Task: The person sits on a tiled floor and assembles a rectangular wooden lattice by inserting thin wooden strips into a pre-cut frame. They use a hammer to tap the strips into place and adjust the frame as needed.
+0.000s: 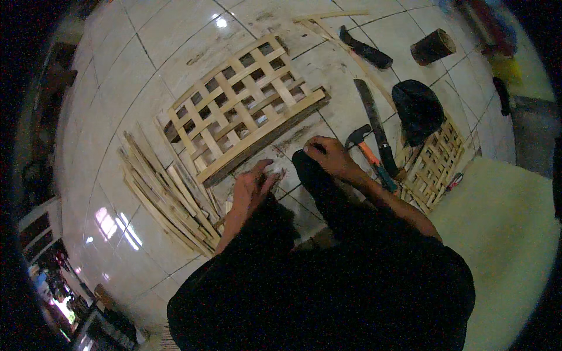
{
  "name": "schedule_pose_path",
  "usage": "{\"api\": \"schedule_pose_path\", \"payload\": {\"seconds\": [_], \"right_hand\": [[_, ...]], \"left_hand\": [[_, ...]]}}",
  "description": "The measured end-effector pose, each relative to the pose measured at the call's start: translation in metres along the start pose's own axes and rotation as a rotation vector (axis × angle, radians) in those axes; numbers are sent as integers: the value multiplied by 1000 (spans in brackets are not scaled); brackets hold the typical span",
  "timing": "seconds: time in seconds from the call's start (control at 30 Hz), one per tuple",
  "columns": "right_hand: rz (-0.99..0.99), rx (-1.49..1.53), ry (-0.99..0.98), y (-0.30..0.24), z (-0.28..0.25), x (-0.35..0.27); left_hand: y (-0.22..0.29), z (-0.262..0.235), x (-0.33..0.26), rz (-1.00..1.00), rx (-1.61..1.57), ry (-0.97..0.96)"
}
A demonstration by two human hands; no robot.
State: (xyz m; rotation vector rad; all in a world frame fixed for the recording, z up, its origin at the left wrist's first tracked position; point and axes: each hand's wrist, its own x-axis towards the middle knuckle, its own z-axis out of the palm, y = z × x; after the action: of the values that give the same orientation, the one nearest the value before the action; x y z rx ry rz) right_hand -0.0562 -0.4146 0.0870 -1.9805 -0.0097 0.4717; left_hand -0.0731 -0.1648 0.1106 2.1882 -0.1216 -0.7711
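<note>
A woven lattice panel of pale bamboo strips [237,102] lies on the tiled floor in front of me, along a wooden frame bar. My left hand [252,187] is off its near edge, fingers bent and apart, with no held thing visible. Small brownish bits [281,174] show by its fingertips, too blurred to name. Over my dark-trousered knee is my right hand [329,155], its fingers curled together in a pinch. Whatever may be between them is hidden. Just right of that hand lies a claw hammer [369,153] with an orange and dark handle.
Loose bamboo strips [167,196] are piled at left. A machete [373,117], a black cloth-like bundle [417,108] and a smaller woven panel [436,161] lie at right. Farther off are a dark-handled tool [369,50] and a short log [433,47].
</note>
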Motion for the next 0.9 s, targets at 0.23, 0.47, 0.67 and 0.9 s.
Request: {"api": "schedule_pose_path", "payload": {"seconds": [0.23, 0.47, 0.67, 0.9], "right_hand": [[92, -102, -54, -18, 4, -5], [30, -112, -70, -13, 14, -13], [-140, -306, 85, -2, 4, -25], [96, -975, 339, 62, -60, -90]], "left_hand": [[11, 39, 38, 451, -328, 122], [18, 33, 31, 308, -178, 66], [6, 37, 34, 227, -254, 131], [12, 3, 75, 443, -158, 603]]}}
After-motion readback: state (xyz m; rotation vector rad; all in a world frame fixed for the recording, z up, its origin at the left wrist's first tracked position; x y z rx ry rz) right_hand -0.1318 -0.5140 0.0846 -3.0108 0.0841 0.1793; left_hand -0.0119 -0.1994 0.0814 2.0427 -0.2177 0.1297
